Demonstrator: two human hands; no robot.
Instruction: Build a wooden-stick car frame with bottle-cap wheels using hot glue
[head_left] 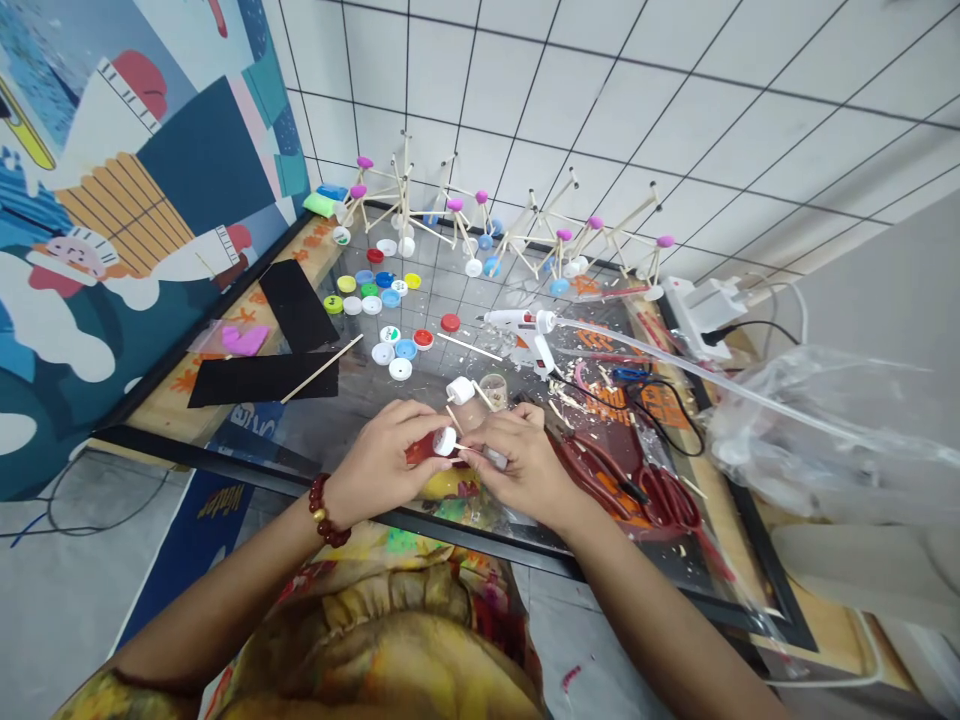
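Near the front edge of the glass-topped table, my left hand point(386, 455) pinches a white bottle cap point(445, 441) between thumb and fingers. Close against it, my right hand point(525, 462) has its fingers closed on a thin wooden stick point(466, 450) that meets this cap. Just beyond my fingers is another white cap point(460, 390), with short sticks around it; whether these pieces are joined, I cannot tell. A further white piece shows partly beneath my right fingers. Beyond my hands lie loose coloured bottle caps point(406, 348) and a long wooden stick point(322, 368).
A white glue gun point(521, 325) lies mid-table, its cord running right. Red-handled scissors point(667, 500) and pliers point(600, 480) rest at the right among wood scraps. Stick-and-cap figures point(457, 215) stand along the back. Black strips point(259, 380) lie left; a power strip point(697, 315) sits right.
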